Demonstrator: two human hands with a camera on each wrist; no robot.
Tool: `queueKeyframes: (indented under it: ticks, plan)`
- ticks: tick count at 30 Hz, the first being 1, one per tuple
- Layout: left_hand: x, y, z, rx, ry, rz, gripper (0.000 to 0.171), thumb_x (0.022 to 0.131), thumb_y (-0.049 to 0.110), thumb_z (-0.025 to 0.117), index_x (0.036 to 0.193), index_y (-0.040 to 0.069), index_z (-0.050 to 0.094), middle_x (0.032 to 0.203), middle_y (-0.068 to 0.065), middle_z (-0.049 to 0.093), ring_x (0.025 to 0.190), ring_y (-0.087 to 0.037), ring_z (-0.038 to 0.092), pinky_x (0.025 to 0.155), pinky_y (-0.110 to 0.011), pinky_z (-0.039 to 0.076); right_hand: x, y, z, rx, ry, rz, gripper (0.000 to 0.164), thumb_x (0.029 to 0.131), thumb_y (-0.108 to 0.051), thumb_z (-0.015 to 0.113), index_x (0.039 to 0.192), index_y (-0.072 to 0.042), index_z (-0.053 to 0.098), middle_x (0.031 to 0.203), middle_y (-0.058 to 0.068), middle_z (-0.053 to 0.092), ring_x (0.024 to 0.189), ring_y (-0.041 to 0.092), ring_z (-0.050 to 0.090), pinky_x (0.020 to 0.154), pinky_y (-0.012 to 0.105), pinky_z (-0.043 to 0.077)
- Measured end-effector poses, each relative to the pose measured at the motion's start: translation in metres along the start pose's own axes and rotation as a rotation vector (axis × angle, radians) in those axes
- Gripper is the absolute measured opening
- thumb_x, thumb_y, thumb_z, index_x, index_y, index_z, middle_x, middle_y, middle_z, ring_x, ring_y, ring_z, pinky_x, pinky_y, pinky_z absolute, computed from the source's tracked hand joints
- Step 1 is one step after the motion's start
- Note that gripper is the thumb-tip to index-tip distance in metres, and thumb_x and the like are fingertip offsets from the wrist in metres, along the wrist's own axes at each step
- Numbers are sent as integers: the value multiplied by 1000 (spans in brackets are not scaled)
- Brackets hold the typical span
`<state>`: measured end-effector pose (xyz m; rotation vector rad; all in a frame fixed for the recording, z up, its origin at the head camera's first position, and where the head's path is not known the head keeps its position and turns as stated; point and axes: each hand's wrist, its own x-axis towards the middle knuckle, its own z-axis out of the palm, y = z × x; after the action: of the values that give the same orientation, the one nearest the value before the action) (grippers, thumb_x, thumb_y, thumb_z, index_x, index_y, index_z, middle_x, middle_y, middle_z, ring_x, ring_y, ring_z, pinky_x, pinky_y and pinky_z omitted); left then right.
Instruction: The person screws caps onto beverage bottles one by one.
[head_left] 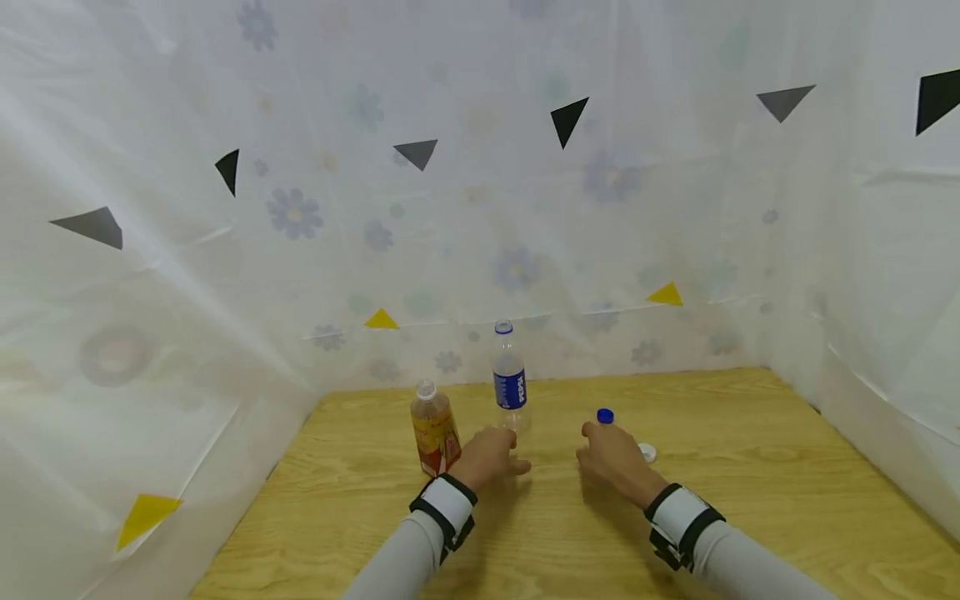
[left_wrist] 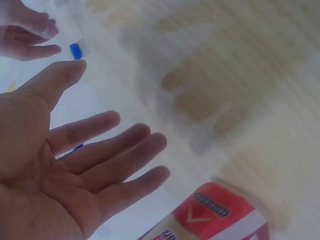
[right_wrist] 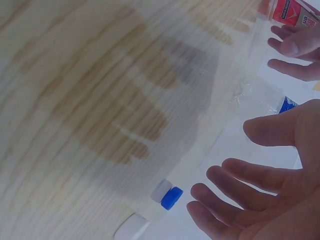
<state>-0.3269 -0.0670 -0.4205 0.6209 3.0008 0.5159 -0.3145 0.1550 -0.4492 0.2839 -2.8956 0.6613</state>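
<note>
My left hand (head_left: 487, 457) hovers above the table with its fingers loosely extended, holding nothing. Closest to it is a juice bottle (head_left: 435, 433) with a yellow and red label, standing uncapped just to its left. Behind the hand rises a clear Pepsi bottle (head_left: 510, 387) with a blue label and an open mouth. On the other side, my right hand (head_left: 618, 462) is also above the table, fingers spread and holding nothing. A blue cap (right_wrist: 172, 198) lies beyond its fingertips, and a white cap (head_left: 647, 452) lies to the right.
The wooden table (head_left: 750, 500) carries both bottles and both caps. A pale patterned curtain (head_left: 480, 208) with black, grey and yellow triangles hangs behind it and along both sides.
</note>
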Motion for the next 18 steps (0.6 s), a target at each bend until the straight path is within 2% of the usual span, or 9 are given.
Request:
queueKeyframes:
  ticks: [3,6,9,12,14,16,18]
  plan:
    - [3,2,-12,10,32,27,36,90,31,78,109,1,72,100,-11,75,78,-20,69,65,-32,56,1,1,0,-1,-3,2,35,93,-11,65,122,9,63,102,20,71,71,19,58,61,34,47]
    - [5,4,-35,-22,103,45,31,92,27,75,109,1,72,103,-13,75,77,-18,68,65,-32,55,1,1,-1,-5,2,0,37,93,-11,66,123,10,62,96,18,70,69,18,58,60,34,48]
    - [5,5,-64,-78,234,55,30,93,24,72,110,-1,71,94,-14,75,64,-15,61,57,-28,49,1,0,-3,-22,16,-5,40,93,-12,67,125,11,59,93,19,69,71,20,61,62,36,52]
    - [1,1,-91,-128,383,22,34,95,26,70,116,-1,68,77,-12,69,49,-10,46,47,-24,37,2,-1,-3,-34,26,-11,45,94,-14,68,127,13,56,95,22,69,75,24,66,64,38,55]
    - [-2,-3,-106,-165,475,-16,37,96,29,68,121,1,66,76,-13,67,44,-12,39,44,-26,34,2,0,-4,-38,28,-10,48,94,-16,68,129,14,54,99,24,69,79,28,69,65,40,57]
    - [-6,-9,-119,-183,578,-41,39,96,31,68,123,4,66,86,-16,71,48,-15,48,47,-28,42,2,2,-3,-36,31,-11,50,94,-16,68,130,15,53,104,27,69,83,32,70,68,43,58]
    - [-10,-15,-129,-213,670,-46,40,96,32,69,124,4,66,100,-19,74,60,-22,63,55,-35,53,3,3,-3,-38,34,-13,51,95,-17,67,132,15,52,107,29,69,86,36,70,71,45,59]
